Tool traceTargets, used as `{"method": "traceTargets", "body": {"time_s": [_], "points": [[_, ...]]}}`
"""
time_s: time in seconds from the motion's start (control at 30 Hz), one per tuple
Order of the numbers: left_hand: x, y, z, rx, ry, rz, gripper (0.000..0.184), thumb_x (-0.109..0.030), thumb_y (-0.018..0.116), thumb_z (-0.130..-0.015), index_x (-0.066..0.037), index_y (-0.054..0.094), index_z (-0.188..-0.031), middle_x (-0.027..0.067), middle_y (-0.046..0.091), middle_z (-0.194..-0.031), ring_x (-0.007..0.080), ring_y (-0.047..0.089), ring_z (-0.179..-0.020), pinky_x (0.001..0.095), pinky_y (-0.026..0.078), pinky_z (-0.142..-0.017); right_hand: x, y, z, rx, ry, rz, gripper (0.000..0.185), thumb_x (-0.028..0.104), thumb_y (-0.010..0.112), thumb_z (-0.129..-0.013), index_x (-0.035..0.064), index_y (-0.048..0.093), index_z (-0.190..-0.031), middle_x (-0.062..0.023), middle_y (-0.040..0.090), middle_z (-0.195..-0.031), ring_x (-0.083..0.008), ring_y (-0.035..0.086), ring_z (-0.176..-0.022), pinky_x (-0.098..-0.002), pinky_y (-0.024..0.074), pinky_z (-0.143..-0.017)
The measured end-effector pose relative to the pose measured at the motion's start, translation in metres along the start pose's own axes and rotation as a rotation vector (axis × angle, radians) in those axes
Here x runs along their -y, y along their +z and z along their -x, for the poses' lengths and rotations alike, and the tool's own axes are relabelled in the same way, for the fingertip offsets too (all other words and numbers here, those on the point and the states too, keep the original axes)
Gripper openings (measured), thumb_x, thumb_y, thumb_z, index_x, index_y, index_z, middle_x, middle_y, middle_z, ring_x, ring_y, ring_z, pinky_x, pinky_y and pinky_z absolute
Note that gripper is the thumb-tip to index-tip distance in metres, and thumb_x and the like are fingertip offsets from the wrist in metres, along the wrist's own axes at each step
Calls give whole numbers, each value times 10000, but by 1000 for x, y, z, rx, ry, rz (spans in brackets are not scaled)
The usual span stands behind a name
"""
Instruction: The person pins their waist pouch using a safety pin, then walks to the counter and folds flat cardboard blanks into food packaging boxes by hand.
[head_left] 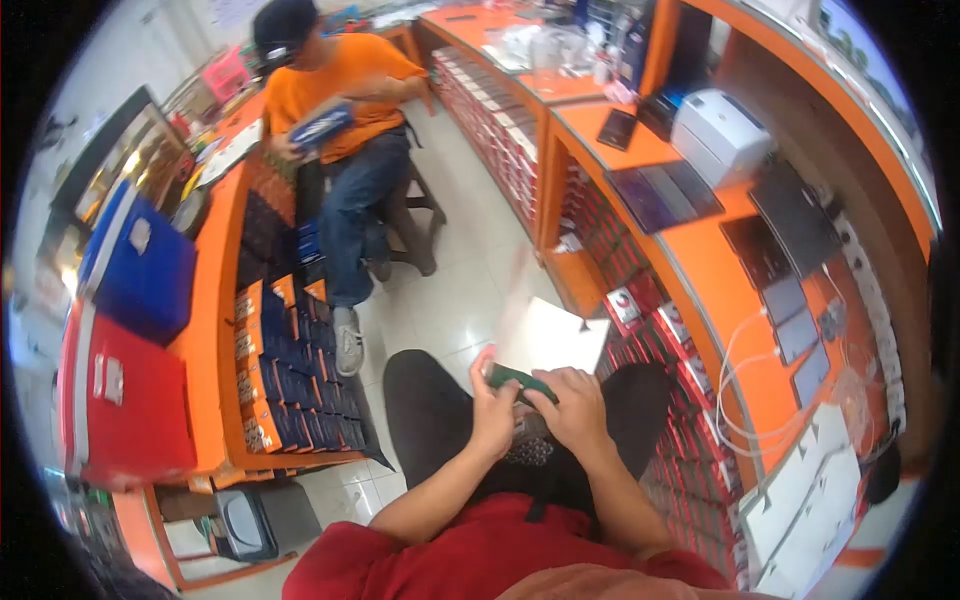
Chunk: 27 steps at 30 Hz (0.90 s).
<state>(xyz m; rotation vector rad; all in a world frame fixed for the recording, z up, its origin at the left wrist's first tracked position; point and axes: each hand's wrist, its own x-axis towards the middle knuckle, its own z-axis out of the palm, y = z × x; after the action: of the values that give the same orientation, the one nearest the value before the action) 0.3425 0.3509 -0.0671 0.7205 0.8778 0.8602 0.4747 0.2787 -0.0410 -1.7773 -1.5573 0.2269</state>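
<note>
- Holding a dark green slab (525, 385) above the lap, the left hand (490, 415) and right hand (577, 408) meet around it, between the spread knees (425, 405).
- The grip of each hand is closed on the slab, fingers curled and thumbs laid against its near side.
- Just beyond it sits a white panel (550, 338) with a small dark mark; whether it touches the slab cannot be told.
- The right counter (672, 258), orange-topped, carries a white label printer (722, 135), a black tablet (795, 220), a dark phone (617, 129) lying flat and three more phones (798, 336) in a row beside tangled white cables (735, 380).
- Beneath that counter are stacked red-and-white boxes (690, 400).
- The left counter (212, 365) bears a blue cooler (150, 265) and, nearer, a red cooler (135, 405); dark blue-and-orange boxes (300, 365) fill the shelves below.
- Pale, shiny tiles (465, 265) cover the aisle between the two counters.
- Farther up the aisle, a person in an orange shirt (345, 85) sits on a dark stool (418, 240), holding a blue box (322, 127).
</note>
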Motion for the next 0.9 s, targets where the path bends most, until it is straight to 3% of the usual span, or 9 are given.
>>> {"method": "traceTargets", "body": {"time_s": [0.2,0.33,0.5,0.6,0.67,0.7,0.8,0.83,0.9], "points": [[-9,-10,11,86,-94,167,575,-87,462,-1034,-180,161,-1516,185,485,-1314,321,619,-1133,523,608,-834,8,26,2,-260,28,52,307,233,718,-935,59,700,-1187,-120,680,-1126,-328,625,-995,-452,483,-851],[-9,-26,16,170,-138,120,618,-149,449,-1101,-191,107,-1614,187,445,-1455,322,517,-1314,561,577,-920,18,40,11,-9,-12,106,372,258,676,-958,82,683,-1286,-99,678,-1172,-324,618,-1002,-469,476,-884],[10,-56,1,-15,53,60,635,-64,568,-1051,-129,238,-1590,152,443,-1468,271,497,-1314,424,468,-1081,17,42,10,142,-153,-23,531,273,690,-947,33,584,-1409,-185,592,-1380,-365,569,-1209,-468,464,-972],[5,-66,-2,-27,96,118,601,-47,597,-1028,-81,280,-1537,149,468,-1437,258,513,-1296,425,474,-1065,-7,41,8,-200,33,95,615,209,699,-938,2,494,-1480,-211,475,-1523,-366,485,-1371,-422,402,-1106],[0,-72,1,29,105,98,660,-24,642,-968,-49,281,-1520,132,473,-1433,255,515,-1294,412,470,-1065,-33,33,-1,-516,498,-521,688,226,707,-948,-6,422,-1530,-257,365,-1596,-292,489,-1378,-394,451,-1056],[2,-76,1,72,72,61,669,-48,638,-972,-49,268,-1530,135,468,-1444,265,512,-1303,413,469,-1070,-20,3,-8,-440,649,-1098,580,155,689,-942,-25,493,-1457,-203,528,-1451,-247,570,-1260,-366,492,-996],[6,-86,-6,333,3,22,711,-164,636,-996,-36,220,-1558,148,446,-1476,308,499,-1341,466,456,-1092,-37,-21,9,-146,920,-1252,485,68,675,-897,-25,569,-1361,-145,651,-1238,-239,647,-1105,-350,527,-922],[-2,-82,-6,304,-156,-122,753,-309,622,-1022,-20,196,-1572,172,421,-1514,336,489,-1362,523,446,-1094,-44,-10,15,-322,798,-1130,405,18,639,-867,-13,626,-1271,-95,697,-1082,-236,680,-973,-364,546,-846],[0,-80,-16,207,-262,-414,768,-406,595,-1036,-17,216,-1579,193,381,-1560,347,481,-1372,548,444,-1089,-57,0,26,-538,679,-683,391,55,613,-904,-15,625,-1289,-171,704,-1124,-273,694,-1003,-389,547,-854]]}}
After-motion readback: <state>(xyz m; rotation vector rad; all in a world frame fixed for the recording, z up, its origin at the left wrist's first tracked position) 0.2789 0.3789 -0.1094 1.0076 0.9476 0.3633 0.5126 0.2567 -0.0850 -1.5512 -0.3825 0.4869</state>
